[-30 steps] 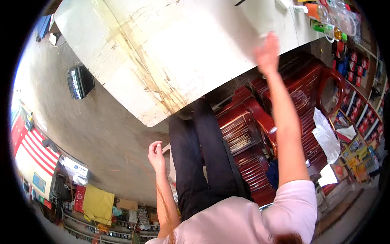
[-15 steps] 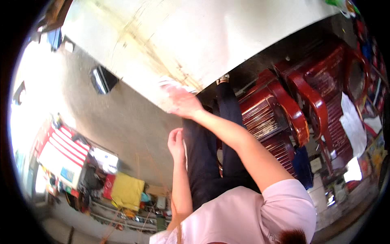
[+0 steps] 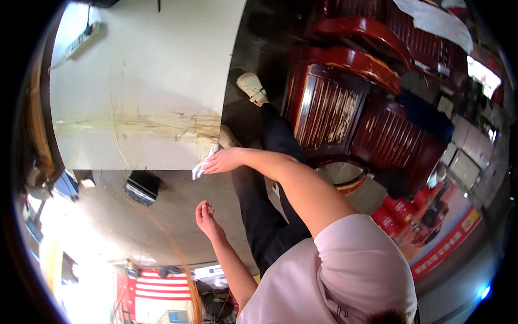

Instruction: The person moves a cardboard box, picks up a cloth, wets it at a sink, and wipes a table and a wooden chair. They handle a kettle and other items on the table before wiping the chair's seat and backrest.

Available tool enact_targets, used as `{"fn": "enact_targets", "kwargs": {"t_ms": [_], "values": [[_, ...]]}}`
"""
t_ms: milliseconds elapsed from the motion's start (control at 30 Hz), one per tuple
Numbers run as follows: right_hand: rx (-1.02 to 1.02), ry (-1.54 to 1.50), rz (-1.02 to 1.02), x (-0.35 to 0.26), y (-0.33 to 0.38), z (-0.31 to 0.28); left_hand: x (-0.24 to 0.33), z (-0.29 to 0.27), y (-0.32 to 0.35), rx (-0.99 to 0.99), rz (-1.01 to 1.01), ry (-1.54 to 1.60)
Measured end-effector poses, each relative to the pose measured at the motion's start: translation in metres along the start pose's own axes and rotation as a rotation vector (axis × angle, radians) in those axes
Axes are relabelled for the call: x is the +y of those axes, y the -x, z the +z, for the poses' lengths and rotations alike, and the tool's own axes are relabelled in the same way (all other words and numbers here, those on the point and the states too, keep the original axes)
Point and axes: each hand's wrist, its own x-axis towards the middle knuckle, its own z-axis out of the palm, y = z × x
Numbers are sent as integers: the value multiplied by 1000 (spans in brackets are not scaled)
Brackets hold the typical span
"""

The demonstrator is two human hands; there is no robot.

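White cloth, crumpled into a small wad, sits at the near edge of the pale table, pinched under the fingers of the right hand, which reaches in from the extended right arm. The wad lies just below a brownish smear that runs across the tabletop, and the table's corner is right beside the fingertips. The left hand hangs free over the grey floor, fingers loosely curled and grasping nothing. To wipe well here, the person would likely do best to flatten the cloth so more of it bears on the surface, press with the whole palm rather than the fingertips, and sweep along the streak instead of across it, overlapping passes up to the edge. Dark red wooden chairs stand close on the right, near the person's dark trousers and white shoe.
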Motion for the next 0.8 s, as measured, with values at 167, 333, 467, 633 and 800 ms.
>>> {"fn": "enact_targets", "kwargs": {"t_ms": [167, 333, 467, 633, 800], "values": [[275, -101, 497, -38, 48, -24, 12, -28, -9, -59, 17, -67], [1274, -1060, 1579, -74, 121, -49, 20, 11, -24, -210, 103, -301], [1813, -1100, 1751, -94, 193, -50, 40, 90, -25, -439, 238, -521], [2550, -1554, 1096, -105, 257, -44, 89, 259, 9, -681, 559, -733], [2714, -1346, 1580, -97, 320, -37, 123, 467, 95, -921, 1298, -882]]}}
